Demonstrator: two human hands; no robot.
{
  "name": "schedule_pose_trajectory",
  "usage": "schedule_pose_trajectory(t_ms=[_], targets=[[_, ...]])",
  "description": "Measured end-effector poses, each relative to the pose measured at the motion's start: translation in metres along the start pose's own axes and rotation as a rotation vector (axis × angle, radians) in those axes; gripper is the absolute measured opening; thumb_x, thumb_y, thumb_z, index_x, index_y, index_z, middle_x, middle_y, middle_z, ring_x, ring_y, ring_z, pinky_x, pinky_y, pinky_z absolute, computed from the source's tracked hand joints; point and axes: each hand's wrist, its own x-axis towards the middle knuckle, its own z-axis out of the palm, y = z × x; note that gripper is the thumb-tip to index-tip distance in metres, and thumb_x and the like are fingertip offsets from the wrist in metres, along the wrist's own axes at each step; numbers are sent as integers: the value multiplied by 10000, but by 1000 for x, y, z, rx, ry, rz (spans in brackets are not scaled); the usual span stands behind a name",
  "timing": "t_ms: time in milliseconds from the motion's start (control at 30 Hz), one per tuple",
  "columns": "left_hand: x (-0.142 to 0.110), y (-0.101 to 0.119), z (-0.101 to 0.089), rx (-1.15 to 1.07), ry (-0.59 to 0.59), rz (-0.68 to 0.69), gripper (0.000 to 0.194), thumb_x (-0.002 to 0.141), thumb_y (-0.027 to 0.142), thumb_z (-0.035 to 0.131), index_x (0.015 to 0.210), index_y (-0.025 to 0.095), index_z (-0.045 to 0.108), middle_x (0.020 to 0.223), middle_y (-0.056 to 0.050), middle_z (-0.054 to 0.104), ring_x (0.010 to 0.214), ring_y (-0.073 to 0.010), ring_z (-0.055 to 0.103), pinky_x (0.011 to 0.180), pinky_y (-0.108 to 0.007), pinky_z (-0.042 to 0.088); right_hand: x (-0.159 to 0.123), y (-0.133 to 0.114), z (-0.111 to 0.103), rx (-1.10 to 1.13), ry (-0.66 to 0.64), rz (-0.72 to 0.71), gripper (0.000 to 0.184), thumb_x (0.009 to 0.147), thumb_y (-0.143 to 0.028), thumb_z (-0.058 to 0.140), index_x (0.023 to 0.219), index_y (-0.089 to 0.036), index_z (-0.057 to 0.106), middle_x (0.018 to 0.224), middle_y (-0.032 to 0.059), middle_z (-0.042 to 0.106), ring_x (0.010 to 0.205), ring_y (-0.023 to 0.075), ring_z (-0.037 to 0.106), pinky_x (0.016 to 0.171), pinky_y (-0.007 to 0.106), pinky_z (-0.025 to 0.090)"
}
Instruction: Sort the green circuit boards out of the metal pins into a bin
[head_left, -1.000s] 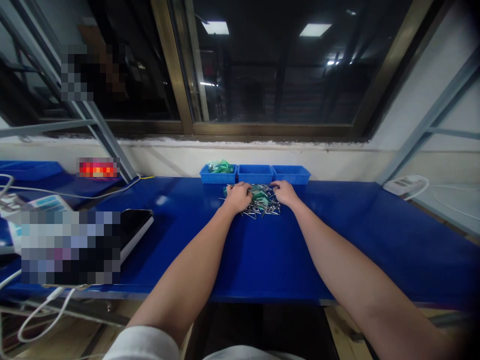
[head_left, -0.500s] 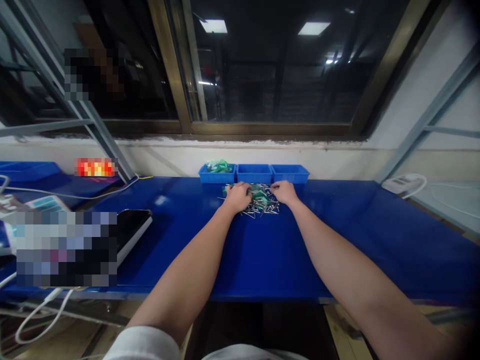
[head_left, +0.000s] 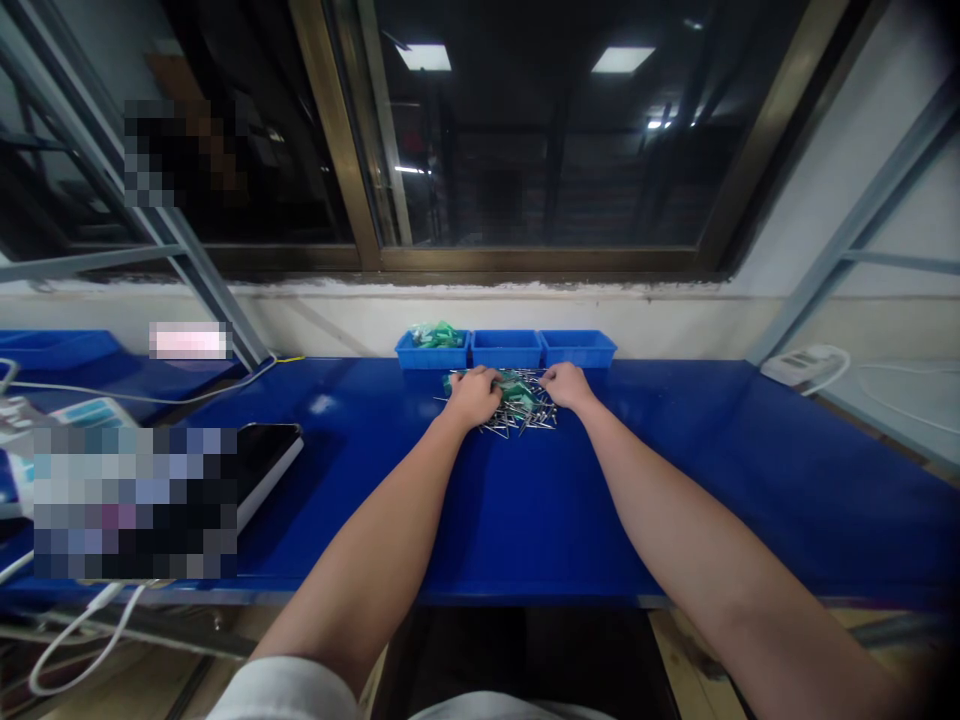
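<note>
I'm watching the left hand (head_left: 472, 396) and right hand (head_left: 568, 386) resting apart on either side of the heap of metal pins (head_left: 529, 418) on the blue surface (head_left: 675, 480), can't tell whether they're gripping, and I'm worrying that a careless squeeze could scatter pins.

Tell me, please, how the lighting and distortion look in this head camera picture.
In the head view, ceiling lights glare in the dark window, a small glare patch marks the blue bench top, the wide lens bows its edges, the corners darken, and the hands look fairly sharp.
</note>
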Motion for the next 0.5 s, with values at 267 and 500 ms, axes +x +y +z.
schedule_pose_trajectory(t_ms=[267, 500], targets=[[-2, 3, -4, -6, 25, -4, 245, 816, 232, 437, 1010, 231, 588, 1094, -55, 613, 1056, -229, 524, 902, -419, 309, -6, -5, -8, 41, 27, -57, 296, 843, -336, 439, 806, -152, 668, 792, 102, 675, 761, 194, 601, 650, 247, 371], [-2, 10, -7, -54, 107, 51, 289, 878, 392, 407, 1063, 227, 557, 1062, -57, 625, 1037, -220, 530, 878, -386, 304, -13, -20, -14, 139, 60, -249, 352, 868, -361, 384, 710, -155, 622, 686, 51, 636, 671, 157, 553, 622, 241, 346]])
